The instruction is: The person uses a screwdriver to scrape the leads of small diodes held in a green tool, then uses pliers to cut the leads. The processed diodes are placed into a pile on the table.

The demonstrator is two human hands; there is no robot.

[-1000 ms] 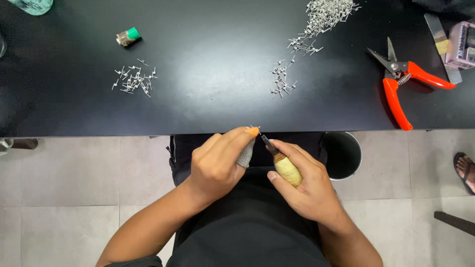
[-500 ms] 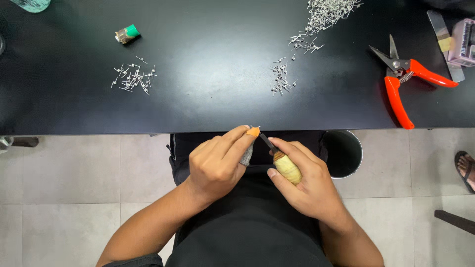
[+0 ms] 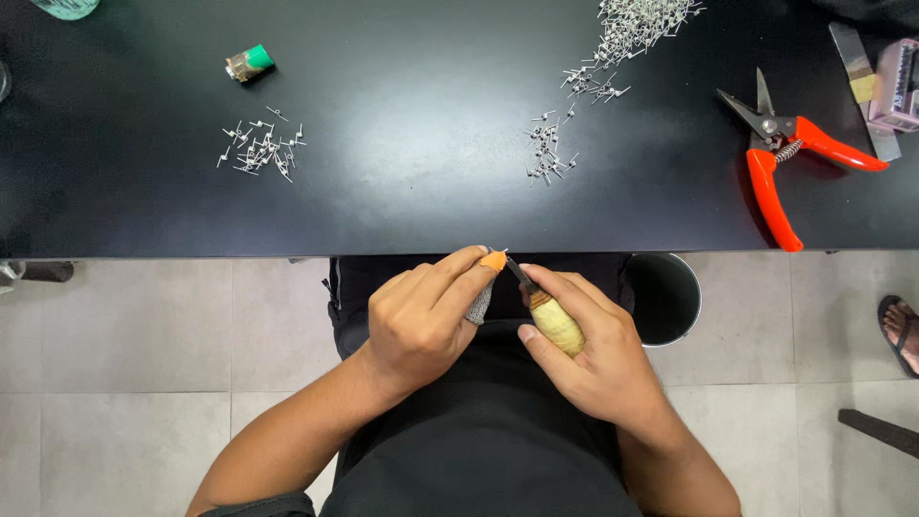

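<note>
1. The left hand [image 3: 421, 321] is closed in a pinch. Its forefinger wears an orange-tipped grey finger cot [image 3: 484, 283], and finger and thumb seem to nip something tiny at the tip. It is too small to name, though it is likely one of the metal bits from the table.

2. The right hand [image 3: 598, 359] is wrapped around a tool [image 3: 550, 316] with a pale wooden handle and a thin dark shaft. The shaft points up and left, and its tip meets the left fingertips just below the table [image 3: 421, 211] edge, over the lap.

3. Judged from this, the step in hand is working the tool's point on the small piece in the pinch. It calls for a steady left grip and fine, light pressure from the right, since the piece could slip or the point could jab the covered finger.

4. On the black table lie three groups of bits: a small heap [image 3: 260, 148] at left, a scatter [image 3: 548, 153] in the middle, and a big pile [image 3: 637, 19] at the top edge.

5. Red-handled snips [image 3: 790, 163] lie at right, well apart from the hands. Beside them are a metal strip [image 3: 862, 81] and a pinkish box [image 3: 900, 86].

6. A small green-capped thing [image 3: 249, 63] sits at upper left.

7. A dark bin [image 3: 665, 297] stands on the floor just right of the right hand. A sandalled foot [image 3: 900, 330] shows at far right. Nothing blocks the hands.
</note>
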